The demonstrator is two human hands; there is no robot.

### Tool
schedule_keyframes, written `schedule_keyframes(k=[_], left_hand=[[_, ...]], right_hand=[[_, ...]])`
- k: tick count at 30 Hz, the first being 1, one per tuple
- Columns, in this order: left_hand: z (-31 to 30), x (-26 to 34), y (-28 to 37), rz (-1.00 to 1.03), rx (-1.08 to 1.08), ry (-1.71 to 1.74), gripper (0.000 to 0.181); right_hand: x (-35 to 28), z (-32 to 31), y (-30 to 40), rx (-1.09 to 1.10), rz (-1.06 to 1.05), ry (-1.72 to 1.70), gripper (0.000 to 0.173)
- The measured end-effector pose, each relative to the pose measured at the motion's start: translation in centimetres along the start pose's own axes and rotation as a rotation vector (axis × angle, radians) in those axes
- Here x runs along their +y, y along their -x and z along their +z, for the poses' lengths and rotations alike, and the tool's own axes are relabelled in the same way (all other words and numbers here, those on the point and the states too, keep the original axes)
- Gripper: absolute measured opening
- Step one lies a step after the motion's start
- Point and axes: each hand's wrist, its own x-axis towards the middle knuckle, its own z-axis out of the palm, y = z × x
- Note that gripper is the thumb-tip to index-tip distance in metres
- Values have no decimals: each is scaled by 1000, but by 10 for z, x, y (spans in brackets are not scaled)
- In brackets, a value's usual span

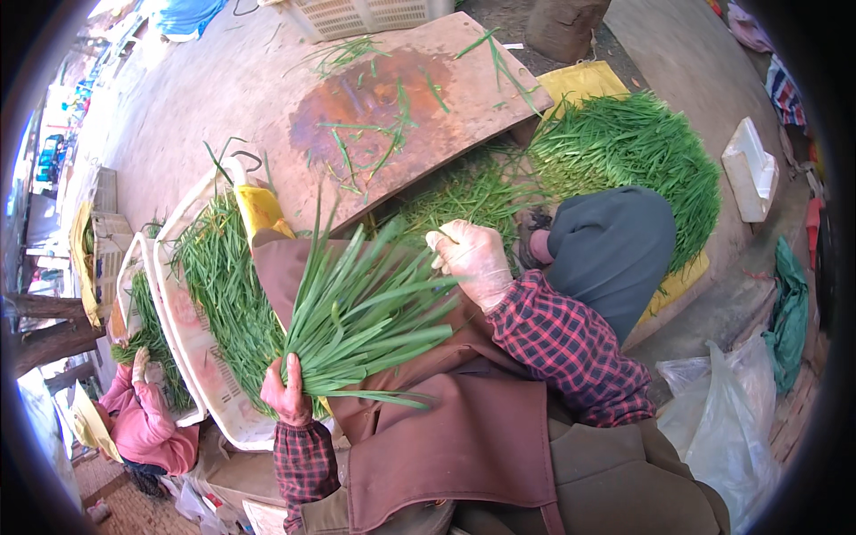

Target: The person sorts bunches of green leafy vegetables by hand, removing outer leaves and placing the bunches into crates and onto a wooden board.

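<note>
My bare left hand [287, 391] grips a fanned bunch of long green leaves [364, 314], apparently garlic chives, by its gathered end. The loose tips spread up and to the right over my brown apron [455, 441]. My right hand [471, 257], in a pale thin glove, is curled into a fist just beyond the leaf tips, above my lap. Nothing shows between its fingers. Left of my left hand stands a white plastic crate [247, 428] filled with loose green leaves [231, 294].
A low board [428, 140] with a wet rusty patch and leaf scraps lies ahead. Trimmed leaves [461, 194] cover the ground beside it. Stacked chives [628, 160] rest on a yellow sack [582, 80] at right. Another person [147, 428] handles leaves at far left. Plastic bags [719, 408] lie right.
</note>
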Motion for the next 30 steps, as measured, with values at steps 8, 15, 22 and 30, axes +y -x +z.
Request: schedule_keyframes(k=[8, 15, 22, 30], left_hand=[[-24, 1, -29, -188, -43, 151, 59], [-54, 13, -49, -1233, -312, 1198, 17], [-39, 40, -37, -1452, -432, 2037, 37], [-23, 54, -22, -1468, -568, 2161, 36]], right_hand=[[-59, -46, 3, -374, 373, -421, 16], [-44, -55, -17, 15, 271, 65, 13], [-9, -52, -14, -86, 125, 208, 17], [-15, -55, -12, -101, -6, 417, 17]])
